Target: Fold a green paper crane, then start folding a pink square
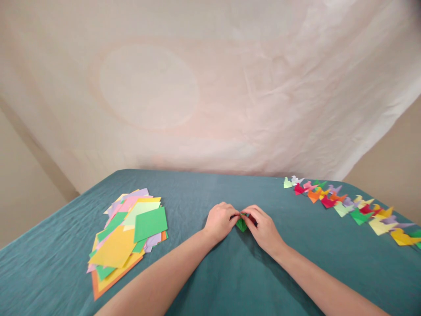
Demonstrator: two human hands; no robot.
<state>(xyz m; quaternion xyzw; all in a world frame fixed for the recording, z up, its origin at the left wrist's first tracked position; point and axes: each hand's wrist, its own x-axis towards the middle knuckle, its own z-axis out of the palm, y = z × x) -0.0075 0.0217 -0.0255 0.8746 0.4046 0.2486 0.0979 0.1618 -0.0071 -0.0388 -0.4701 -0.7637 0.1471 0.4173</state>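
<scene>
In the head view, the left arm [171, 272] reaches up from the bottom edge, slanting forward and to the right, and the right arm [322, 276] slants forward and to the left from the lower right. The two meet near the middle of the table, both low over the green tablecloth [223, 281], so the forearms make a wide upturned V.

The left hand [221, 220] is turned back-up, its fingers curled and pointing right. Thumb and forefinger come together on the upper left of a small folded green paper [241, 225]. The right hand [263, 228] mirrors it, knuckles bent and fingertips pointing left, with thumb and forefinger pinched on the paper's upper right. The fingertips of both hands nearly meet at its top edge, and the green point of the paper shows below them, between the hands. Whether the paper rests on the cloth or is held just above it, I cannot tell.

To the left, well apart from the hands, lies a loose, overlapping pile of coloured paper sheets [113, 249], a green one on top at its right side. Off to the right, folded paper birds [359, 216] in many colours stand close together in slanting rows. A pale hanging cloth [223, 87] fills the background.
</scene>
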